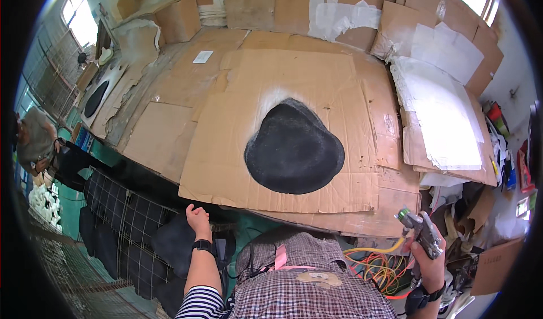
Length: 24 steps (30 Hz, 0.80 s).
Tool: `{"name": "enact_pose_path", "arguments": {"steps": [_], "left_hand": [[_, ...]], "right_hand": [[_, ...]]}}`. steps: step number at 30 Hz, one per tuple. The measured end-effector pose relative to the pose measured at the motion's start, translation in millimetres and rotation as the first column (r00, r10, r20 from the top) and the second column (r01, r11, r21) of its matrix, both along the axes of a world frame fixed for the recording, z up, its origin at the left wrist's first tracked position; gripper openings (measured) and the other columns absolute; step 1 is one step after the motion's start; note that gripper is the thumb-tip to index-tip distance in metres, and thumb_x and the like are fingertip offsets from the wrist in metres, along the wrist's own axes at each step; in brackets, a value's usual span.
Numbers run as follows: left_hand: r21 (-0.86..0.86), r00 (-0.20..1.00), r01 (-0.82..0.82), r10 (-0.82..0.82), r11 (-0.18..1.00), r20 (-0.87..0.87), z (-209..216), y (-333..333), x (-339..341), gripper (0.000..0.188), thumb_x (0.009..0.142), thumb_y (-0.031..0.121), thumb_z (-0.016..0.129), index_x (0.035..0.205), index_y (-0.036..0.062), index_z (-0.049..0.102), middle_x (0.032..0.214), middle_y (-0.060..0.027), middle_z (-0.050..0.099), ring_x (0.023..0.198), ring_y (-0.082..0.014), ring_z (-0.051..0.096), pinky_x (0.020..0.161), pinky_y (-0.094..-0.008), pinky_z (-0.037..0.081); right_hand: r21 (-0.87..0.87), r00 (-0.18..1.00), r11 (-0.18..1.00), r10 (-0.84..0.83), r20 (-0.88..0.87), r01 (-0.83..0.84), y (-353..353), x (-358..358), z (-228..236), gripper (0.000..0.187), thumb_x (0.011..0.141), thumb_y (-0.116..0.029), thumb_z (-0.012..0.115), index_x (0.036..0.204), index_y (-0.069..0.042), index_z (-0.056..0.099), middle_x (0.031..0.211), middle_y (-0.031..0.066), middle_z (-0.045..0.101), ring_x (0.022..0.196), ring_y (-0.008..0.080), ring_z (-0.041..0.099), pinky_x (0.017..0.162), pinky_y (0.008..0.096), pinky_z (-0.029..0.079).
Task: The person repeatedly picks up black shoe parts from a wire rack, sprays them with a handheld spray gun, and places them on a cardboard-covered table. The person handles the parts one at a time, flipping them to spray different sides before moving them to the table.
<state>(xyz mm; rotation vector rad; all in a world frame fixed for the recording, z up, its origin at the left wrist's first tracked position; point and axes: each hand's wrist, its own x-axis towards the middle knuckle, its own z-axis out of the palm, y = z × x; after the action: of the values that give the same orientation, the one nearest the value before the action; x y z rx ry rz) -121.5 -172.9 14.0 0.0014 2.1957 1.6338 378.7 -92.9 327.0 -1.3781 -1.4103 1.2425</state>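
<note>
A black, rounded triangular padded piece point(294, 149) lies on a large cardboard sheet point(220, 166), with a pale, powdery haze around its top end. My right hand point(427, 262) grips a metal spray gun point(423, 233) beyond the table's right front edge, its greenish nozzle end pointing up and left. A yellow hose point(373, 250) runs close by the gun. Over the front edge of the table, left of the black piece, hangs my left hand point(198, 221). Its fingers are loosely bent and slightly apart, with nothing visible in them. Neither hand touches the black piece.
More cardboard covers the table and stands as a screen behind it. A white-coated sheet point(441, 115) leans at the right. Tangled hoses point(379, 271) hang below the right front edge. A wire rack point(133, 217) with black pieces stands at lower left. Another person point(37, 143) is at far left.
</note>
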Motion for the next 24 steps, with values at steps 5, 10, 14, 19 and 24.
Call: {"name": "enact_pose_path", "arguments": {"steps": [5, 10, 14, 19, 24], "left_hand": [[0.007, 0.998, 0.062, -0.062, 0.998, -0.013, -11.3, 13.4, 0.7, 0.033, 0.082, -0.001, 0.053, 0.114, -0.002, 0.05, 0.081, -0.0073, 0.058, 0.055, -0.012, 0.054, 0.049, -0.0251, 0.046], [0.089, 0.974, 0.222, -0.224, 0.971, 0.02, -21.2, 52.4, 22.9, 0.026, 0.082, 0.0, 0.053, 0.108, -0.0032, 0.054, 0.073, -0.0057, 0.058, 0.054, -0.0114, 0.054, 0.048, -0.0242, 0.044], [-0.003, 0.916, 0.399, -0.398, 0.917, 0.048, -43.5, 75.9, 42.3, 0.03, 0.082, 0.001, 0.053, 0.112, -0.0012, 0.052, 0.078, -0.0053, 0.059, 0.059, -0.0119, 0.056, 0.051, -0.0243, 0.045], [-0.076, 0.861, 0.503, -0.507, 0.861, -0.036, -63.3, 94.9, 60.1, 0.023, 0.081, 0.005, 0.055, 0.103, 0.0007, 0.059, 0.074, -0.006, 0.061, 0.065, -0.0143, 0.058, 0.059, -0.0281, 0.047], [-0.227, 0.804, 0.539, -0.576, 0.811, -0.148, -69.5, 111.4, 64.2, 0.019, 0.078, 0.007, 0.056, 0.095, 0.0019, 0.063, 0.077, -0.0114, 0.065, 0.072, -0.0219, 0.062, 0.066, -0.0328, 0.049]], "right_hand": [[-0.163, 0.983, 0.976, 0.163, 0.091, -0.146, -12.2, 25.1, 3.6, 0.055, 0.078, -0.015, 0.073, 0.123, 0.005, 0.05, 0.088, 0.0064, 0.063, 0.079, 0.0114, 0.06, 0.071, 0.0257, 0.049], [-0.206, 0.952, 0.931, 0.284, -0.11, -0.301, -1.5, 0.9, -9.2, 0.054, 0.078, -0.004, 0.069, 0.127, 0.003, 0.048, 0.087, 0.0074, 0.063, 0.079, 0.014, 0.061, 0.072, 0.0286, 0.05], [-0.073, 0.969, 0.974, 0.203, -0.139, -0.215, 22.3, -31.2, -16.1, 0.046, 0.081, -0.009, 0.068, 0.121, 0.004, 0.05, 0.084, 0.0082, 0.062, 0.075, 0.0162, 0.062, 0.07, 0.0302, 0.051], [-0.007, 0.993, 0.997, 0.076, -0.091, -0.077, 33.8, -24.6, -14.9, 0.04, 0.082, -0.012, 0.067, 0.115, 0.004, 0.051, 0.08, 0.007, 0.061, 0.073, 0.0157, 0.061, 0.068, 0.0288, 0.051], [-0.048, 0.989, 0.988, 0.148, 0.0, -0.148, 28.8, -0.3, -7.8, 0.051, 0.08, -0.017, 0.069, 0.122, 0.004, 0.049, 0.081, 0.0063, 0.061, 0.074, 0.014, 0.06, 0.068, 0.0271, 0.05]]}}
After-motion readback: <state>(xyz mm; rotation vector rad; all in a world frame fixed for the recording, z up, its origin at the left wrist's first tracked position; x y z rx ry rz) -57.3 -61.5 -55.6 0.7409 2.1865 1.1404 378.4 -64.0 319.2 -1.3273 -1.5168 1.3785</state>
